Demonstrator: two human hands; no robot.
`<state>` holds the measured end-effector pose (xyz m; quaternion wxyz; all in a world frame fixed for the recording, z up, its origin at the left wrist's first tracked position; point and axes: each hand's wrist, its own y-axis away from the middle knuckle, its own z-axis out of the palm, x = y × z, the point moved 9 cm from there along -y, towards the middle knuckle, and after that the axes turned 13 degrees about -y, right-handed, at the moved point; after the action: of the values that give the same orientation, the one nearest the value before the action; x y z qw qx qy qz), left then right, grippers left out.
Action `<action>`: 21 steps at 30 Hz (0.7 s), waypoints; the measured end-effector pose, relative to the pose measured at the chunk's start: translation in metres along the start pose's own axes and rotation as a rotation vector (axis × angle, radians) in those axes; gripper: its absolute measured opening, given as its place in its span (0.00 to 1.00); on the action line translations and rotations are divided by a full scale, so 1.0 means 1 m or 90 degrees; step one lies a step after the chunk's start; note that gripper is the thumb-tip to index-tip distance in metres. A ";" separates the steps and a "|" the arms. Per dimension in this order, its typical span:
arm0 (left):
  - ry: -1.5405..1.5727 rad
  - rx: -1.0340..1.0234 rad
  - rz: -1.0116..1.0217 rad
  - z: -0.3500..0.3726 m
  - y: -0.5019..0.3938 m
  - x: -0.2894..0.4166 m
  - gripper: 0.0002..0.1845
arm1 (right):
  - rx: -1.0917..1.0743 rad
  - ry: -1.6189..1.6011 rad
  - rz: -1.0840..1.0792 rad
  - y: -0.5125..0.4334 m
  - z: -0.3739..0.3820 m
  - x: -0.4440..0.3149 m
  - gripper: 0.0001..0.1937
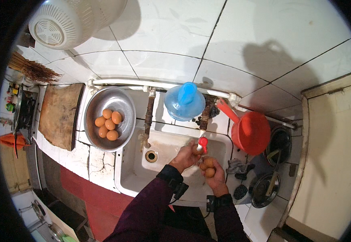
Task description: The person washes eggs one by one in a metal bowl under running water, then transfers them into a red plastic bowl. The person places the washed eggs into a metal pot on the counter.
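My left hand (185, 156) is closed around a brown egg (197, 150), held just under the red-handled tap (203, 143). Several brown eggs (209, 172) are gathered in my right hand (219, 179), lower and slightly to the right, over the white sink (133, 181). The two hands are close together, and fingers partly hide the eggs. On the counter left of the sink stands a metal bowl (125, 104). Inside it several brown eggs (110, 124) rest in a cluster.
Behind the sink stands a blue translucent plastic container (175, 106). A red plastic dipper (250, 133), a grey cloth (236, 166) and metal lids (264, 190) are on the right. Left of the bowl lies a wooden cutting board (59, 115). A rusty pipe (149, 116) overhangs the sink.
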<state>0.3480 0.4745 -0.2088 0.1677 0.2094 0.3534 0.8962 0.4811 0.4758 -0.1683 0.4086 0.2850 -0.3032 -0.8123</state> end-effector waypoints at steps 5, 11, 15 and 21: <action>-0.060 -0.073 0.116 0.007 0.000 0.009 0.24 | 0.056 0.037 -0.033 -0.014 -0.001 -0.009 0.23; -0.842 0.171 0.353 0.022 0.019 0.049 0.25 | 0.044 0.055 -0.023 -0.017 0.000 -0.008 0.20; -1.021 0.236 0.432 0.046 0.041 0.068 0.26 | 0.008 0.105 -0.042 -0.017 0.001 -0.006 0.17; -1.024 0.203 0.308 0.033 0.067 0.074 0.28 | 0.003 -0.045 0.018 -0.035 0.020 0.004 0.19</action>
<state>0.2909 0.4800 -0.1204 0.1402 0.8726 0.1946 0.4255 0.4479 0.4943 -0.1816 0.4088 0.2528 -0.3232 -0.8152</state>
